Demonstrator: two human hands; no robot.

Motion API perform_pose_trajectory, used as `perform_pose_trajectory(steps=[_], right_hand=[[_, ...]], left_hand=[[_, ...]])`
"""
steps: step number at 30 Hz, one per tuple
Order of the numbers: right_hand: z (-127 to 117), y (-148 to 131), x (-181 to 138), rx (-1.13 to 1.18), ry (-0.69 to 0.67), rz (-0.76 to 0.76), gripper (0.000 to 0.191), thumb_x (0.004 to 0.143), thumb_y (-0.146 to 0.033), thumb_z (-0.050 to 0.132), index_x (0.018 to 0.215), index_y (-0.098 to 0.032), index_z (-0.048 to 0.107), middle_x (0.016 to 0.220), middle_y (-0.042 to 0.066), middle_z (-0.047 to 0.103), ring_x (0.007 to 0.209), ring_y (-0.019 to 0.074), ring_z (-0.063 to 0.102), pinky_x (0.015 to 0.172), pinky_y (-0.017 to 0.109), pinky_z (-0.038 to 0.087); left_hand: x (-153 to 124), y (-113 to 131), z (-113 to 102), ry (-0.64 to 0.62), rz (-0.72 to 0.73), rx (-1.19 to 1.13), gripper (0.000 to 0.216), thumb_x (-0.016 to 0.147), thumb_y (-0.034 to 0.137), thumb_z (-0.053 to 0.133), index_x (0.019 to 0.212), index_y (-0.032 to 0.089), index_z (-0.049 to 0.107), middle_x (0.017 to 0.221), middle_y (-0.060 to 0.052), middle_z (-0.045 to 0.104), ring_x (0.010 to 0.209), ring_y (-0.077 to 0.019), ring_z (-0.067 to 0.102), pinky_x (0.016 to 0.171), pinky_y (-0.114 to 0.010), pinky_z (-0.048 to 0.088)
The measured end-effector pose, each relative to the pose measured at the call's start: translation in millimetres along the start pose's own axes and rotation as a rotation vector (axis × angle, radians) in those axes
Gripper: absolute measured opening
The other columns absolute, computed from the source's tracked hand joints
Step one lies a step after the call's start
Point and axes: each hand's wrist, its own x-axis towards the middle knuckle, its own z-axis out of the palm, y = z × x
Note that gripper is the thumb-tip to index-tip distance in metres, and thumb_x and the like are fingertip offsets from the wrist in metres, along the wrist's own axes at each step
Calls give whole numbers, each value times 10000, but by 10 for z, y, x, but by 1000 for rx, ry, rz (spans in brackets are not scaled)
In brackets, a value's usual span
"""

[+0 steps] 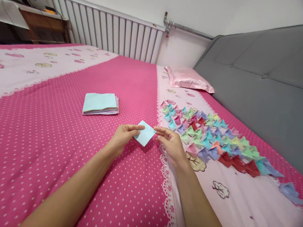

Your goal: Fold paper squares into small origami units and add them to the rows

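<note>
A small light-blue paper square (145, 133) is held just above the pink dotted bedsheet (62, 149). My left hand (123, 136) pinches its left corner with thumb and fingers closed. My right hand (170, 142) pinches the right corner the same way. A stack of pastel paper sheets (100, 103) lies flat on the bed, beyond and to the left of my hands. Several folded paper shapes in many colours (211, 137) lie in rows to the right of my right hand.
A pink satin pillow (188, 78) rests at the head of the bed by the grey padded headboard (266, 86). A white radiator (107, 30) runs along the far wall. Wooden furniture (44, 26) stands at the far left.
</note>
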Motion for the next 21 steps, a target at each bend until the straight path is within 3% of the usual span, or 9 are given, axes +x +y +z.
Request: perform_pose_trajectory(steps=[6, 13, 21], right_hand=[[20, -51, -42, -75, -61, -30, 264, 644, -133, 580, 879, -206, 676, 1139, 72, 599, 1019, 192, 564, 875, 343, 424], [28, -42, -42, -94, -62, -34, 226, 651, -165, 603, 856, -201, 690, 1124, 82, 610, 1043, 207, 557, 885, 348, 415], [12, 30, -13, -121, -36, -51, 224, 669, -156, 578, 849, -218, 695, 1086, 46, 618, 982, 181, 580, 820, 296, 448]], left_hand=[[-2, 1, 7, -8, 6, -21, 280, 623, 128, 603, 883, 75, 695, 683, -73, 677, 552, -116, 541, 586, -243, 406], [-26, 41, 40, -5, -5, -24, 262, 627, 121, 576, 854, 79, 701, 642, -66, 662, 535, -122, 525, 570, -249, 400], [-6, 0, 8, -151, 24, -64, 296, 679, 192, 540, 911, 84, 689, 758, -100, 685, 648, -148, 587, 672, -260, 432]])
